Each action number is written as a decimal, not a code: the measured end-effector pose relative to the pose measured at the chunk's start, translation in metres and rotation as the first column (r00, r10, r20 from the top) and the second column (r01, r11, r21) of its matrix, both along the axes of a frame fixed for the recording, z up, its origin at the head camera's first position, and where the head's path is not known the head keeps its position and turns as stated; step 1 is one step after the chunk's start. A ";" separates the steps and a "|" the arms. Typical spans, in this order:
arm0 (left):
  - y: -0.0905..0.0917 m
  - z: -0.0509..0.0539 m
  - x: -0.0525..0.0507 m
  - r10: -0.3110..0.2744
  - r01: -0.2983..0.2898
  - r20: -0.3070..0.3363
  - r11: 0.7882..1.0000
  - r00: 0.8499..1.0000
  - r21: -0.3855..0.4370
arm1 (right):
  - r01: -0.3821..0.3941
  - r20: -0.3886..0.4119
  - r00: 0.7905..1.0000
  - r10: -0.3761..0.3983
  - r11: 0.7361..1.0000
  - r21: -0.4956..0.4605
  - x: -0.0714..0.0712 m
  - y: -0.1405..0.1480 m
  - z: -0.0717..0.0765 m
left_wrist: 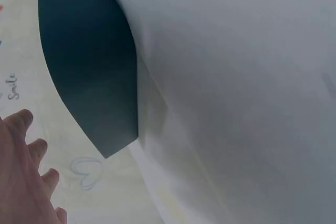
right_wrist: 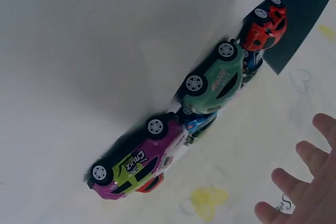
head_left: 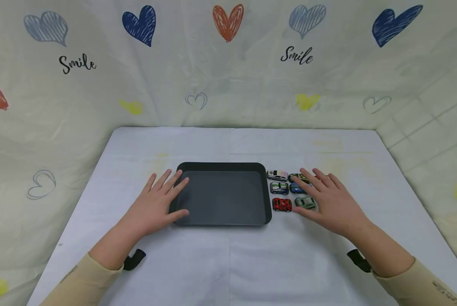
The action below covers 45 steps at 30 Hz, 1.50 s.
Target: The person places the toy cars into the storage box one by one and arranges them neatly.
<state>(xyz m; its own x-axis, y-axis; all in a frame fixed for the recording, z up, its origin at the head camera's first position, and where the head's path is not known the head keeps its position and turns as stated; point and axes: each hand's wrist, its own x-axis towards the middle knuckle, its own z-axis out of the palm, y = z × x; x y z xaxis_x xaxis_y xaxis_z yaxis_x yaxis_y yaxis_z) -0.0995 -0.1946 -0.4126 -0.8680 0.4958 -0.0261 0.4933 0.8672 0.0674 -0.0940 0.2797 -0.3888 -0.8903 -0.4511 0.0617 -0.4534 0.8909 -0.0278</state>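
Left hand [head_left: 153, 208], empty, fingers spread, hovers at the left edge of a dark tray [head_left: 222, 199] — right hand [head_left: 333, 204], likewise empty and spread, over toy cars [head_left: 281, 188] grouped just beside the tray's right side. A white table [head_left: 198, 263] lies beneath.

Tray [head_left: 221, 199], slate grey, blackish rim; to its right, red car [right_wrist: 266, 27] with black spots, pale green car [right_wrist: 211, 80], blue car [head_left: 297, 188], purple-and-lime car [right_wrist: 137, 161] with black lettering. Desk [head_left: 213, 267], white; sleeves [head_left: 91, 280], beige, dark-lettered. Backdrop [head_left: 247, 85], off-white, patterned with light blue, navy, orange-red and yellow hearts [head_left: 228, 29] and black script [head_left: 297, 55].
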 end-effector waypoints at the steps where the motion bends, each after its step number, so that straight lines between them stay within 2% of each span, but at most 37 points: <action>1: -0.001 0.000 0.000 0.003 -0.003 0.005 1.000 1.000 0.004 | -0.001 0.009 1.000 0.001 1.000 -0.003 -0.001 0.000 0.000; 11: -0.005 -0.005 0.005 0.030 -0.031 0.075 0.999 0.997 0.010 | -0.016 0.137 0.990 0.029 0.995 -0.095 -0.014 -0.003 0.012; 16: -0.005 -0.008 0.009 0.028 -0.029 0.081 0.999 0.996 0.015 | -0.023 0.161 0.986 0.042 0.993 -0.117 -0.025 -0.003 0.018; 25: -0.007 -0.011 0.013 0.041 -0.045 0.117 0.998 0.992 0.034 | -0.044 0.196 0.978 0.069 0.990 -0.132 -0.043 0.001 0.018; 30: -0.008 -0.012 0.015 0.048 -0.050 0.121 0.999 0.992 0.021 | -0.060 0.249 0.964 0.090 0.990 -0.126 -0.055 -0.001 0.021; 34: -0.007 -0.014 0.017 0.048 -0.051 0.126 0.999 0.991 0.016 | -0.047 0.304 0.950 0.077 0.993 -0.105 -0.069 -0.004 0.019; 45: -0.004 -0.013 0.019 0.052 -0.055 0.138 0.998 0.989 0.016 | -0.056 0.358 0.932 0.059 0.998 -0.019 -0.100 -0.015 0.009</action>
